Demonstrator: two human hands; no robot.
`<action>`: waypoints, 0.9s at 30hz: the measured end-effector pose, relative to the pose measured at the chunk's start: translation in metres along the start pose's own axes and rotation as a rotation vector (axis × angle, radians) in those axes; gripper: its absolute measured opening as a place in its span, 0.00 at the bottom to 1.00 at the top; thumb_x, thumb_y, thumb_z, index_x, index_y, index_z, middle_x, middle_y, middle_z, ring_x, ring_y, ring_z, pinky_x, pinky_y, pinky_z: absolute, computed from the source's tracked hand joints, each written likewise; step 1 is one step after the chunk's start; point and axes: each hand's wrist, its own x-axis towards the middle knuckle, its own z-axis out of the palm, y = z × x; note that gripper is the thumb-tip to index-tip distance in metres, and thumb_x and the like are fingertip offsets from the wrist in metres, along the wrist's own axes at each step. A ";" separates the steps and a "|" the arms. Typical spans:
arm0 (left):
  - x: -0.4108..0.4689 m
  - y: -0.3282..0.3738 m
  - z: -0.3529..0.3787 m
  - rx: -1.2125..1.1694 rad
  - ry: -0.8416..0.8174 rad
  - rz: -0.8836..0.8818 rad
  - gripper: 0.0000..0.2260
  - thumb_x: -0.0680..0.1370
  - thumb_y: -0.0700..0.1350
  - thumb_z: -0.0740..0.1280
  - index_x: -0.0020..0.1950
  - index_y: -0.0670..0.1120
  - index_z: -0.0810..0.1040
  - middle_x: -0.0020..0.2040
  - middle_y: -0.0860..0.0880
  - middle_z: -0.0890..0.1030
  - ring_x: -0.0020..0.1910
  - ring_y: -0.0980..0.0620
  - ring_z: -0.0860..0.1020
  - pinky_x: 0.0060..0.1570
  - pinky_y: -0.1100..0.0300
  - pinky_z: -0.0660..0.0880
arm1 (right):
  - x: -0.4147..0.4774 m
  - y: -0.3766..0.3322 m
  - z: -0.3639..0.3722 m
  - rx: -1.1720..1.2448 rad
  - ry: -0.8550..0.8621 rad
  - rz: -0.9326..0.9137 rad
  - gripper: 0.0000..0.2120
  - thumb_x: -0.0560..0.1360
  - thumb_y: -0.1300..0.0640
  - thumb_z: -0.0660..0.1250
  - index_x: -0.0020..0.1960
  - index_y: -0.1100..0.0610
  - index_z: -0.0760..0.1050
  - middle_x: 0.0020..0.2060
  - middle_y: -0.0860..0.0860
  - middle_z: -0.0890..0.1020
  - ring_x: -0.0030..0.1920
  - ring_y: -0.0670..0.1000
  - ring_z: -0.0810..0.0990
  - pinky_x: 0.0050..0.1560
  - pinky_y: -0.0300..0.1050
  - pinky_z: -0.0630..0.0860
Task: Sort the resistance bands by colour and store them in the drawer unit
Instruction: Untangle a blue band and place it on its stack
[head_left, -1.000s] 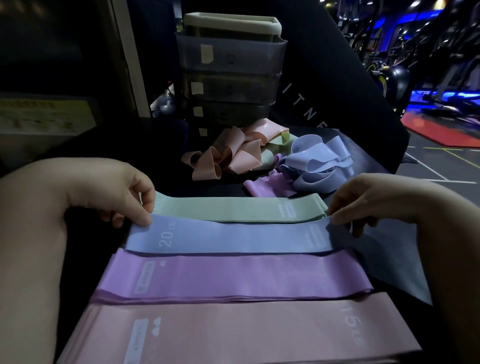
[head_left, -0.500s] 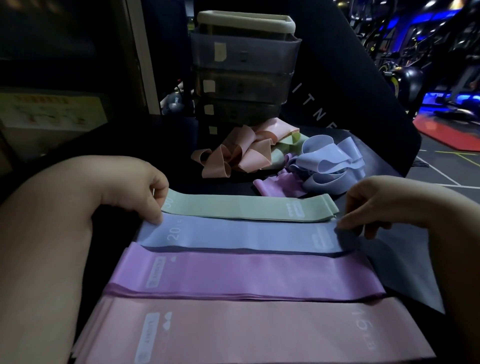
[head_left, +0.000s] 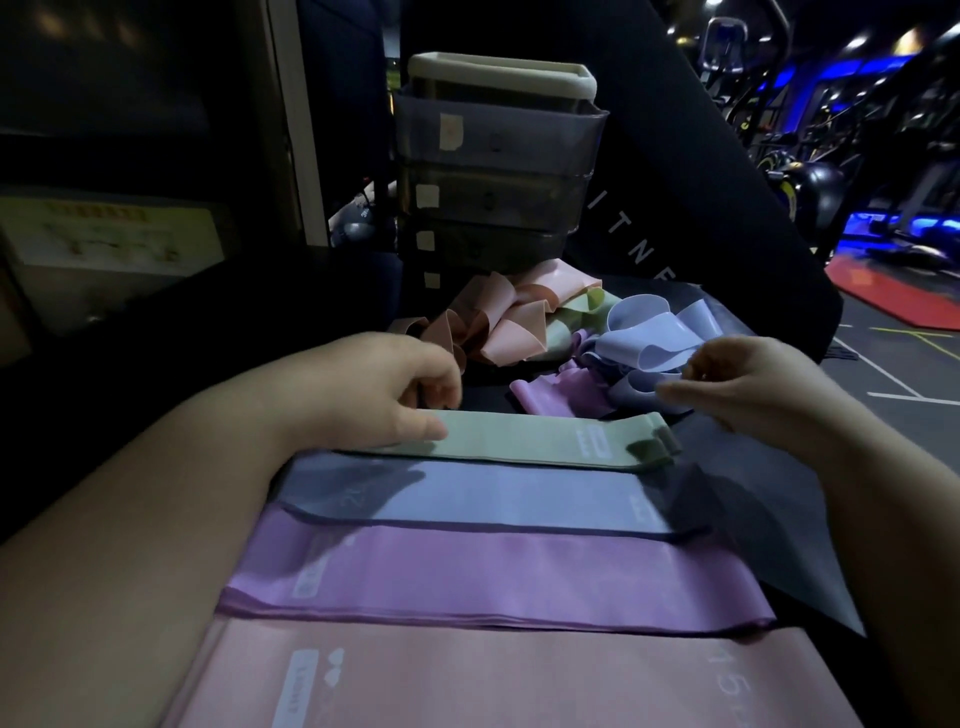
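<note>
Landmark: a pale green flat resistance band (head_left: 545, 439) lies straight across the dark tabletop (head_left: 483, 387), with its right end folded up a little.
Left hand: the left hand (head_left: 395, 384) is at the green band's left end. The thumb rests on the band, and the fingers are loosely curled above it and grip nothing.
Right hand: the right hand (head_left: 753, 379) hovers just past the green band's right end. It is blurred, its fingers are relaxed and stretched forward, and it holds nothing.
Sorted row: three flat bands lie edge to edge on the near side of the green band. First comes a pale blue band (head_left: 493, 493), then a purple band (head_left: 493, 577), then a pink band (head_left: 493, 680) marked 15 LB.
Unsorted heap: behind the green band lie tangled loose pink bands (head_left: 509, 317), pale blue loops (head_left: 654, 343) and a crumpled purple band (head_left: 561, 397), all touching one another.
Drawer unit: a grey translucent plastic drawer unit with a cream top (head_left: 498, 156) stands behind the green band, past the heap. The pink bands lie against its foot.
Open room: a strip of bare tabletop runs between the green band's far edge and the heap. A grey mat (head_left: 753, 509) lies bare to the right of the green band and ends in a slanting edge.
</note>
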 end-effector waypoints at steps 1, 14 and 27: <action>0.002 0.002 0.004 0.009 -0.017 0.023 0.08 0.72 0.53 0.72 0.49 0.60 0.77 0.44 0.61 0.76 0.43 0.64 0.75 0.40 0.71 0.71 | 0.002 0.000 0.004 0.019 0.083 -0.002 0.15 0.67 0.47 0.76 0.37 0.57 0.76 0.26 0.47 0.76 0.27 0.47 0.72 0.33 0.42 0.68; 0.014 0.002 0.023 0.008 -0.110 0.102 0.09 0.73 0.54 0.71 0.51 0.64 0.75 0.51 0.63 0.73 0.52 0.62 0.72 0.56 0.61 0.71 | 0.022 0.011 0.033 -0.123 0.245 -0.035 0.19 0.69 0.42 0.72 0.57 0.48 0.80 0.46 0.48 0.71 0.43 0.47 0.73 0.43 0.42 0.66; 0.011 0.016 0.020 -0.228 0.037 0.073 0.13 0.73 0.52 0.73 0.53 0.65 0.74 0.50 0.64 0.78 0.51 0.66 0.75 0.46 0.73 0.71 | -0.001 -0.024 0.027 0.206 0.448 -0.683 0.04 0.73 0.53 0.69 0.43 0.52 0.82 0.34 0.43 0.74 0.32 0.41 0.73 0.35 0.29 0.66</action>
